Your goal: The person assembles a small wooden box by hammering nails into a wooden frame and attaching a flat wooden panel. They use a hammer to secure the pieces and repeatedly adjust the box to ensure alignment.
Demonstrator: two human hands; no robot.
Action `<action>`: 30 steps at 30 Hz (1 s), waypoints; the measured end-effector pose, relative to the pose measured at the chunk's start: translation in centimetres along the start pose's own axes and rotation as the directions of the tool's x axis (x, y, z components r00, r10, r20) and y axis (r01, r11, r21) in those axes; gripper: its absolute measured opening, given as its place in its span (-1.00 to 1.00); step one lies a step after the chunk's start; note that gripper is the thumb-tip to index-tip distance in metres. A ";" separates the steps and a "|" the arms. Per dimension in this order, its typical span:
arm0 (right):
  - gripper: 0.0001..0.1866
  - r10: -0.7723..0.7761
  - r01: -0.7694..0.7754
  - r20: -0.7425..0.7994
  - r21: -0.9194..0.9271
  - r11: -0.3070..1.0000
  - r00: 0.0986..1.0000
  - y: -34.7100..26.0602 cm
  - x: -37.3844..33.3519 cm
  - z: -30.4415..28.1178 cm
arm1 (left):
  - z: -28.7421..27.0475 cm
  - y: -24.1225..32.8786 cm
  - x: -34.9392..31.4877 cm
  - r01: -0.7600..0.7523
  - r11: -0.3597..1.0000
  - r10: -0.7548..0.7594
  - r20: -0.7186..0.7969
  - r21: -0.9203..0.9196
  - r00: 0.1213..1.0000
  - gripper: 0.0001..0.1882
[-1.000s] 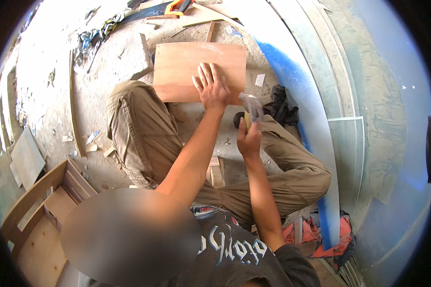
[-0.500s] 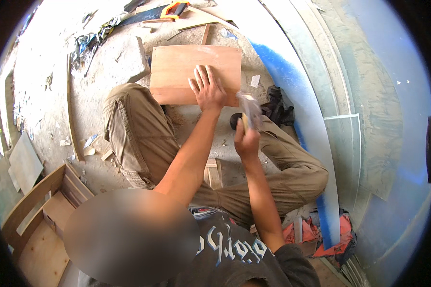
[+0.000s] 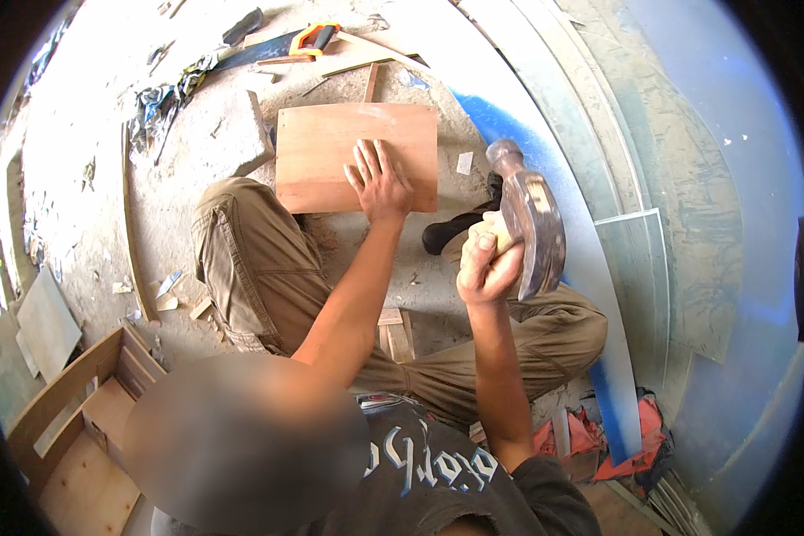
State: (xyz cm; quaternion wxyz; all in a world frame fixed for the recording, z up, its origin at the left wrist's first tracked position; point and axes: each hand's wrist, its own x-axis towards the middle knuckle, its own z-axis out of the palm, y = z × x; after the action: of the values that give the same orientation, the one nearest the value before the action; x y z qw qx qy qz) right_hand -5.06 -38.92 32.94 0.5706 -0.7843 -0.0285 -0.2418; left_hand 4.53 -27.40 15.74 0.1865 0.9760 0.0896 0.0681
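Plywood board (image 3: 330, 152) lay on dusty ground. Left hand (image 3: 380, 183) pressed flat, fingers spread, on board's near-right part. Right hand (image 3: 489, 263), fist closed round hammer (image 3: 529, 219), raised just right of board.

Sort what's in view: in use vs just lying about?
In use: hammer gripped in right hand; plywood board pressed flat under left hand.
Lying about: handsaw, loose strip, open wooden box, orange cloth, black shoe.
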 end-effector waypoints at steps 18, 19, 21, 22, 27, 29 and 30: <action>-0.80 0.174 -0.174 -0.013 -0.061 0.983 0.985 -1.1 0.9 0.9 | 0.1 -0.3 0.0 -0.010 1.000 0.010 -0.010 0.010 1.000 -0.37; -0.81 0.060 -0.060 -0.027 0.011 0.998 0.998 -1.1 1.1 1.0 | 0.0 -0.4 0.0 -0.001 1.000 0.002 -0.008 0.016 1.000 -0.37; -0.80 -0.003 0.006 -0.025 0.093 0.996 1.000 0.0 0.4 1.2 | 0.1 -0.1 -0.2 -0.003 1.000 0.003 -0.009 0.013 1.000 -0.37; -0.80 -0.004 0.004 -0.018 0.046 0.999 1.000 1.7 -0.9 1.1 | 0.1 0.1 -0.3 -0.011 1.000 0.011 -0.014 0.010 1.000 -0.37; -0.64 0.411 -0.290 0.129 -0.524 0.801 0.903 7.3 -6.3 1.6 | -0.1 0.1 -0.2 -0.019 1.000 0.019 -0.010 0.006 1.000 -0.37; -0.62 0.622 -0.433 0.169 -0.581 0.690 0.765 7.6 -6.9 1.4 | 0.0 -0.2 -0.1 -0.024 1.000 0.024 -0.010 0.007 1.000 -0.38; -0.62 0.627 -0.432 0.189 -0.576 0.694 0.756 6.9 -6.2 1.3 | -0.1 -0.2 0.0 -0.020 1.000 0.020 -0.012 0.003 1.000 -0.38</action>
State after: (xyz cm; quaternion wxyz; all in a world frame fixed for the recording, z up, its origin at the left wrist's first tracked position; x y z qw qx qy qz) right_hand -7.88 -38.69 24.03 0.3774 -0.9077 0.1594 0.0908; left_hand 4.46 -27.19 15.79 0.1840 0.9767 0.0809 0.0759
